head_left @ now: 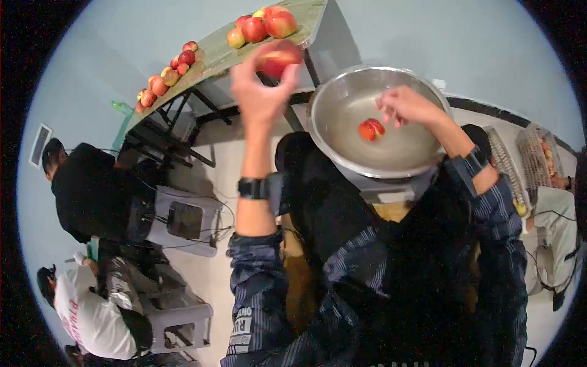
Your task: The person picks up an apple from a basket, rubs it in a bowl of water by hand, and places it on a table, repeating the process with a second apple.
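My left hand (262,92) is raised in front of the table edge, its fingers closed around a red-yellow apple (278,59). My right hand (408,105) hangs over a large steel bowl (342,92), fingers spread, holding nothing. A single red apple (371,129) lies in the water at the bottom of the bowl, just below and left of my right fingers. Several more apples (263,25) are piled on the green table (306,21) behind my left hand.
A row of apples (166,76) runs along the table's left part. Two seated people, one in black (92,189) and one in white (92,318), are at the left beside grey stools (183,223). Wire baskets (535,156) stand at the right by another person.
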`<state>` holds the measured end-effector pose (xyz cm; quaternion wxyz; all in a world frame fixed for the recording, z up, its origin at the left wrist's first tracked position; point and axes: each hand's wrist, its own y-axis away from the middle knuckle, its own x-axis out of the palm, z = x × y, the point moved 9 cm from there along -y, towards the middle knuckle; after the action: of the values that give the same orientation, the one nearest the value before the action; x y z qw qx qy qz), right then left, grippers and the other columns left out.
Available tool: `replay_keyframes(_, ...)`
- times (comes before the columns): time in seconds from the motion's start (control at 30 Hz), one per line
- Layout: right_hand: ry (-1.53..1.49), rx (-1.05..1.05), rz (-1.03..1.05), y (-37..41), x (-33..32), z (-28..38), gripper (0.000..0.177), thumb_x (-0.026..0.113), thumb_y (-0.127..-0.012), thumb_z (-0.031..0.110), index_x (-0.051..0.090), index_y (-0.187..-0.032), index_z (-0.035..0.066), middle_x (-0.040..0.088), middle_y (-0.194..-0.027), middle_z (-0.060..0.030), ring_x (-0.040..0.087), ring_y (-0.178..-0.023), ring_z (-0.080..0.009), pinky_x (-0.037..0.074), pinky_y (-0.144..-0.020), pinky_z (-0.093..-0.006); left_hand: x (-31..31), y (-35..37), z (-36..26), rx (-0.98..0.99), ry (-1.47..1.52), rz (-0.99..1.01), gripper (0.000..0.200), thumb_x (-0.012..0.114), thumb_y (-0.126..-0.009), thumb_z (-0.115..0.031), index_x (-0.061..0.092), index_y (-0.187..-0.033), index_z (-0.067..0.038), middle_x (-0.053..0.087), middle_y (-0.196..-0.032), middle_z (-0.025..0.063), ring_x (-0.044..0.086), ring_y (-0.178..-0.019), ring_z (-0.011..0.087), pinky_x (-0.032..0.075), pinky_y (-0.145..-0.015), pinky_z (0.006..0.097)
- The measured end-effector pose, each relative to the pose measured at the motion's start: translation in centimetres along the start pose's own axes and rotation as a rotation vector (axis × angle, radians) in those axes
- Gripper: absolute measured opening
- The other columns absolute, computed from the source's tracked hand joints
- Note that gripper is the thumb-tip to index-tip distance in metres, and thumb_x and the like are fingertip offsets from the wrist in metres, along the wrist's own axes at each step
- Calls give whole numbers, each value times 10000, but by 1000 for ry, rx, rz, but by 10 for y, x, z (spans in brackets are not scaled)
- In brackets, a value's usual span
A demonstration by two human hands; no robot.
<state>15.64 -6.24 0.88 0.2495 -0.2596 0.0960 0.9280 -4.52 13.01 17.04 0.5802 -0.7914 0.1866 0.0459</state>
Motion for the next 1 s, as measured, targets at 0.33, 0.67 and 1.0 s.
replay_keyframes(0.33,447,-210,290,16,38,27,369,615,-889,435,685,-866,73,668,-766,-148,650,-760,-332,485,-695,-422,-91,-122,251,-226,-639,230,611,806,-708,-396,676,-1154,0,717,-1004,164,694,-940,260,518,-876,352)
replay_keyframes(0.67,506,-94,460,10,39,1,334,663,-874,409,624,-961,89,665,-782,-168,655,-770,-371,492,-700,-460,-64,-172,325,-281,-1240,447,801,728,-739,-603,539,-1366,-142,665,-1165,140,617,-1095,314,484,-898,466)
replay_keyframes(1.0,393,-79,540,8,46,2,404,656,-863,451,574,-1011,85,670,-853,-200,650,-850,-422,487,-758,-505,-72,-168,344,-175,-1246,290,532,711,-776,-461,633,-1151,-92,645,-1152,119,552,-1147,355,451,-927,513)
